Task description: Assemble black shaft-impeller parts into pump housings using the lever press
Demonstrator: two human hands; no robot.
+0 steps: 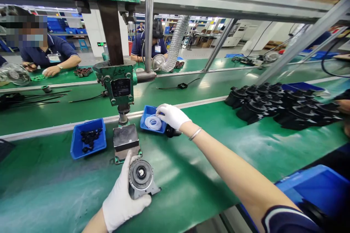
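Note:
My left hand (123,196), in a white glove, is wrapped round a round grey-and-black motor-like part (141,174) with a metal bracket, in front of the press base. My right hand (172,116), also gloved, reaches over the right side of a blue bin (143,125) that holds white translucent rings (153,122). Its fingers are bent together above the rings; whatever they hold, if anything, is too small to tell. A black part (171,131) lies partly under the right wrist. The green press (120,85) stands over a dark metal block (126,136).
A blue bin of small black parts (91,140) sits left of the press. Many black housings (295,114) stand at the right, near a blue tray (302,86). A large blue bin (317,185) is at lower right. People sit across the bench.

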